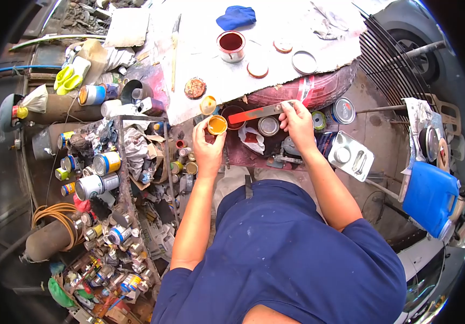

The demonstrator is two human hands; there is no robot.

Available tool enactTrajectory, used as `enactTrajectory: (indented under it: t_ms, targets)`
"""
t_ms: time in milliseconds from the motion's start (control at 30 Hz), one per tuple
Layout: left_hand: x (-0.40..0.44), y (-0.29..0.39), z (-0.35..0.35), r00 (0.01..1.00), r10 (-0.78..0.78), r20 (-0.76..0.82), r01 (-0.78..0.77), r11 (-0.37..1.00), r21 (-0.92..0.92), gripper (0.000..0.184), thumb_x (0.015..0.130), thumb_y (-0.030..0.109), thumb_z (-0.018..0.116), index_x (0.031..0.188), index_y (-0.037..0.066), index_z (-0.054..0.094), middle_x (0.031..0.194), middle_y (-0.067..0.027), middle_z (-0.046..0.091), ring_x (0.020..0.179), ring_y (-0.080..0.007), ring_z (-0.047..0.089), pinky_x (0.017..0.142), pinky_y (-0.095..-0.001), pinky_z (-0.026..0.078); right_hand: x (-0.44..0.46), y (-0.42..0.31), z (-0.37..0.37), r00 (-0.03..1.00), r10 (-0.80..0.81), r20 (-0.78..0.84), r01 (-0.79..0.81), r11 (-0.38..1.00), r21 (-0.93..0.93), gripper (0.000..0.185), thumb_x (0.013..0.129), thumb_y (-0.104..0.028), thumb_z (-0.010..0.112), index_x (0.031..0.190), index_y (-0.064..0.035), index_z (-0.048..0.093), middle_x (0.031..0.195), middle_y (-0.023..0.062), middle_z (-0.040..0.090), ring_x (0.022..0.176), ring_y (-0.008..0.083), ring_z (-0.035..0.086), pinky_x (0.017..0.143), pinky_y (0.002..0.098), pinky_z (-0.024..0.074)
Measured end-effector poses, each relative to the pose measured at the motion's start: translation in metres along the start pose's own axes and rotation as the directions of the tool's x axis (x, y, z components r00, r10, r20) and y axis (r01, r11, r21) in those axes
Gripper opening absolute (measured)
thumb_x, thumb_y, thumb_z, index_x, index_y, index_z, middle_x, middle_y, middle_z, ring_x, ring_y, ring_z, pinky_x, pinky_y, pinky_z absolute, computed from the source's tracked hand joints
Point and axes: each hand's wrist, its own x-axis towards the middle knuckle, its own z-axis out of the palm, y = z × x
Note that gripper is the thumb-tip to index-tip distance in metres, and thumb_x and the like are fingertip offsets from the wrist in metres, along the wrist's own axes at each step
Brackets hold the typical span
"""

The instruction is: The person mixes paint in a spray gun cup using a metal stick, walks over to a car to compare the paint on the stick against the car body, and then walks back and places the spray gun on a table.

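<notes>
My left hand [208, 151] holds a small open container of orange-yellow paint [217, 125] by its sides. A round lid with yellow on it [208, 105] is just above that container. My right hand [298, 124] is closed on one end of a flat stick [267, 111], whose far end is coated red-orange and points toward the yellow container. Under the stick's red end is a dark round opening, partly hidden. Further up on the white-covered table [200, 48] stands an open can of dark red paint [231, 46].
Lids [258, 68], a metal ring [304, 62] and a blue cloth [236, 18] lie on the table. Paint cans [107, 163] crowd the left shelf. At right are a rectangular metal can [351, 155], a blue jug [431, 197] and a slatted grille [386, 59].
</notes>
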Motion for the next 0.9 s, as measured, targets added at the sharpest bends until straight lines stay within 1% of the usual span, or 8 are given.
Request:
enactTrajectory:
  t_ms: [67,300,433,467,600,667,767,900]
  targets:
    - [0.003,0.008,0.0,0.999,-0.044,0.016,0.043,0.999,0.012,0.045,0.08,0.006,0.077,0.122,0.002,0.06,0.12,-0.0119,0.06,0.112,-0.0251,0.059,0.099,-0.0365,0.047,-0.001,-0.003,-0.002,1.0,0.004,0.003,-0.004,1.0,0.022,0.018,0.101,-0.022,0.057,0.099,-0.0046,0.063,0.072,-0.0004,0.06,0.056,0.005,0.054,0.052,0.0208,0.0417]
    - [0.011,0.008,0.001,0.997,0.079,0.018,-0.081,0.99,0.12,0.046,0.08,0.009,0.078,0.121,0.002,0.061,0.12,-0.0125,0.06,0.109,-0.0273,0.059,0.098,-0.038,0.047,-0.005,-0.015,-0.002,1.0,-0.02,-0.006,0.021,0.997,0.071,0.018,0.102,-0.022,0.056,0.098,-0.0059,0.063,0.072,-0.0011,0.06,0.056,0.0041,0.052,0.051,0.02,0.0397]
    - [0.013,0.021,0.0,0.998,0.054,0.033,-0.057,0.995,0.08,0.045,0.082,0.006,0.075,0.124,0.002,0.059,0.119,-0.0127,0.059,0.108,-0.0251,0.06,0.094,-0.0357,0.049,-0.002,-0.011,-0.004,1.0,-0.005,-0.009,0.006,0.995,0.099,0.016,0.101,-0.02,0.057,0.096,-0.0061,0.063,0.071,-0.0008,0.059,0.056,0.0046,0.051,0.051,0.0211,0.0397]
    - [0.015,0.021,0.0,0.993,0.106,0.041,-0.11,0.988,0.111,0.043,0.082,0.005,0.075,0.123,0.002,0.06,0.118,-0.0125,0.059,0.108,-0.0239,0.06,0.091,-0.0342,0.05,-0.001,-0.009,-0.005,1.0,-0.008,-0.008,0.009,0.994,0.107,0.016,0.101,-0.02,0.057,0.096,-0.0062,0.063,0.071,-0.0008,0.059,0.056,0.0046,0.051,0.051,0.0211,0.0398]
    - [0.017,0.009,0.0,0.995,0.091,0.04,-0.096,0.985,0.143,0.044,0.081,0.006,0.076,0.123,0.004,0.062,0.119,-0.0111,0.061,0.11,-0.0252,0.059,0.097,-0.037,0.046,0.002,-0.001,-0.005,1.0,-0.016,0.001,0.016,0.989,0.148,0.016,0.1,-0.02,0.058,0.094,-0.0056,0.062,0.071,-0.001,0.059,0.055,0.0045,0.052,0.051,0.0214,0.0416]
    - [0.017,0.002,-0.001,0.995,0.095,0.042,-0.1,0.983,0.151,0.046,0.081,0.007,0.076,0.124,0.004,0.061,0.12,-0.0106,0.061,0.111,-0.0251,0.058,0.097,-0.0365,0.045,0.002,-0.001,-0.005,1.0,-0.01,-0.002,0.01,0.988,0.152,0.017,0.1,-0.021,0.058,0.093,-0.0052,0.062,0.071,-0.001,0.059,0.055,0.0045,0.052,0.051,0.0215,0.0421]
    - [0.018,0.009,-0.001,0.986,0.158,0.061,-0.168,0.954,0.248,0.044,0.085,0.006,0.075,0.126,0.0,0.058,0.119,-0.0085,0.058,0.105,-0.018,0.06,0.091,-0.0312,0.049,0.003,-0.001,-0.004,1.0,0.005,0.0,-0.005,0.983,0.184,0.018,0.1,-0.021,0.058,0.093,-0.0044,0.062,0.071,-0.0008,0.059,0.055,0.0048,0.052,0.051,0.022,0.0427]
    - [0.019,0.017,-0.002,0.982,0.171,0.08,-0.186,0.942,0.279,0.046,0.085,0.007,0.076,0.127,0.001,0.058,0.122,-0.0095,0.058,0.109,-0.0193,0.059,0.094,-0.0319,0.048,0.004,-0.001,-0.004,1.0,-0.009,-0.009,0.01,0.987,0.163,0.019,0.099,-0.021,0.058,0.093,-0.0037,0.063,0.072,-0.0003,0.059,0.055,0.005,0.053,0.051,0.0222,0.043]
